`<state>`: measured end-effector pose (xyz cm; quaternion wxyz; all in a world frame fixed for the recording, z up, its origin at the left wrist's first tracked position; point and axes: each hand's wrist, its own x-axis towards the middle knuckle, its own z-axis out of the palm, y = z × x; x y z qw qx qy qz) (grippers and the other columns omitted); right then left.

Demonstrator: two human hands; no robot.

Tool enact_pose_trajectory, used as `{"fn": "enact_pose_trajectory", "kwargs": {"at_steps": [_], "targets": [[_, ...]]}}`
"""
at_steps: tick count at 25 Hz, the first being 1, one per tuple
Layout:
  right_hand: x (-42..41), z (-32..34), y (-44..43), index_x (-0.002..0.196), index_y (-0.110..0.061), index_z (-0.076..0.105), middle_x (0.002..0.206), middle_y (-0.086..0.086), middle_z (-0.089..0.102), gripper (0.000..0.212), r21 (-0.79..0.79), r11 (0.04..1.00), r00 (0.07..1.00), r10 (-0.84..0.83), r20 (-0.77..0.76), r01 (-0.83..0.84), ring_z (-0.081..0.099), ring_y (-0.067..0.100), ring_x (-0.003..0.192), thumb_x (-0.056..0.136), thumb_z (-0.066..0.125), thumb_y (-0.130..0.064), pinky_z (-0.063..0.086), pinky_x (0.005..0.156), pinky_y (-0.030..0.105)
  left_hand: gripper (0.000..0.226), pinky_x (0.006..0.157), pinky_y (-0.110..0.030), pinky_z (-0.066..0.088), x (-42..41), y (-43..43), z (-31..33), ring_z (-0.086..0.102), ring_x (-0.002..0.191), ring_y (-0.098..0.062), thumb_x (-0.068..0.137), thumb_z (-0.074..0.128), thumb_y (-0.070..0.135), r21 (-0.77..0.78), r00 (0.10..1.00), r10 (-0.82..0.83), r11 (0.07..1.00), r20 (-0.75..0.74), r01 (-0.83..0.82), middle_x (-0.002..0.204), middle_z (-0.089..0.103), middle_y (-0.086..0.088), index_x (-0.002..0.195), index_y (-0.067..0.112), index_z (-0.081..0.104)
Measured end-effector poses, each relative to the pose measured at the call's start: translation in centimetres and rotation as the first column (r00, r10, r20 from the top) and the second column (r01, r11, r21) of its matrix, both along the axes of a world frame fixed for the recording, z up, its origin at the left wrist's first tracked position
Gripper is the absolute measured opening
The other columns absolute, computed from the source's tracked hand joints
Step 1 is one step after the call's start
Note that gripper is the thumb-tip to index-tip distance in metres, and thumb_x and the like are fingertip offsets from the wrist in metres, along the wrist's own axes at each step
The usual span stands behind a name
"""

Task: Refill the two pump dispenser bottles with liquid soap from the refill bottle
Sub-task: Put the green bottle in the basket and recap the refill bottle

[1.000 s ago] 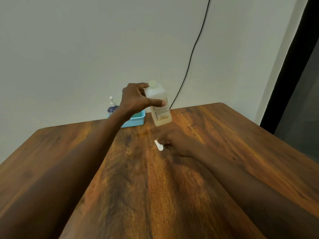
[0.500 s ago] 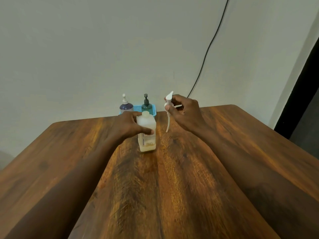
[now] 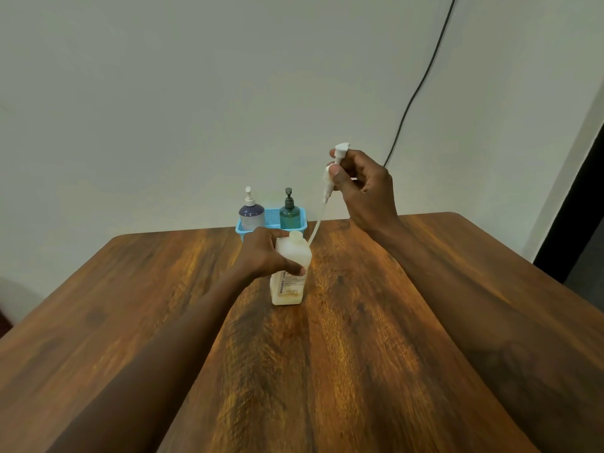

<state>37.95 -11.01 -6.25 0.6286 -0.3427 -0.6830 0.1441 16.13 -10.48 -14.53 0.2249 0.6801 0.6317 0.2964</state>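
Observation:
The translucent white refill bottle (image 3: 288, 284) stands upright on the wooden table (image 3: 327, 354), its neck uncapped. My left hand (image 3: 266, 253) grips its shoulder. My right hand (image 3: 362, 188) is raised to the right of the bottle and pinches a white pump head (image 3: 336, 160); the pump's long tube (image 3: 318, 220) hangs down beside the bottle's neck. At the table's far edge a blue basket (image 3: 271, 223) holds two pump dispenser bottles: a purple one with a white pump (image 3: 251, 212) on the left and a green one with a dark pump (image 3: 289, 212) on the right.
A pale wall rises right behind the table, with a black cable (image 3: 421, 80) running down it at the right. A dark door frame (image 3: 575, 197) stands beyond the table's right corner.
The refill bottle went from lifted to standing on the table. My right hand picked the white pump up off the table and raised it higher, to the right of the bottle.

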Motion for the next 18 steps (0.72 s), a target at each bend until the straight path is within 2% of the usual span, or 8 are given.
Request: {"fn": "enact_pose_trajectory", "kwargs": {"at_steps": [3,12,14,18], "targets": [[0.0,0.9,0.2,0.123,-0.024,0.067,0.104,-0.021,0.070,0.024,-0.004,1.000,0.996,0.006,-0.093,-0.007,0.069,0.009,0.103,0.099,0.062,-0.026,0.061,0.088,0.044,0.087,0.067,-0.016,0.047,0.5,-0.3,0.1,0.065,0.116,-0.020,0.061,0.097,0.032,0.014,1.000,-0.006,1.000,-0.022,0.007,0.132,0.066,-0.001,0.139,0.018,0.060],[-0.2,1.0,0.5,0.126,-0.015,0.067,0.105,-0.011,0.071,0.028,-0.030,0.998,0.987,0.047,-0.151,-0.052,0.071,0.012,0.102,0.099,0.063,-0.021,0.063,0.083,0.041,0.086,0.065,-0.013,0.045,1.3,-1.2,0.8,0.065,0.114,-0.018,0.064,0.095,0.038,0.043,0.999,-0.010,0.999,-0.045,0.012,0.134,0.066,0.000,0.141,0.020,0.059],[-0.1,0.6,0.5,0.127,-0.013,0.066,0.107,-0.011,0.071,0.028,-0.065,0.993,0.984,0.085,-0.156,-0.096,0.071,0.012,0.103,0.100,0.063,-0.018,0.063,0.082,0.041,0.086,0.065,-0.014,0.049,1.6,-1.5,1.3,0.067,0.111,-0.016,0.064,0.095,0.040,0.059,1.000,-0.013,0.998,-0.020,0.014,0.131,0.067,0.001,0.140,0.019,0.060],[0.0,0.3,0.5,0.129,-0.008,0.065,0.112,0.000,0.072,0.030,-0.103,0.979,0.968,0.151,-0.200,-0.174,0.071,0.016,0.105,0.100,0.064,-0.014,0.063,0.082,0.041,0.085,0.074,-0.021,0.058,2.4,-1.6,2.2,0.071,0.104,-0.014,0.061,0.095,0.044,0.117,0.999,-0.044,0.992,0.001,0.044,0.125,0.071,0.001,0.134,0.017,0.064]]}}
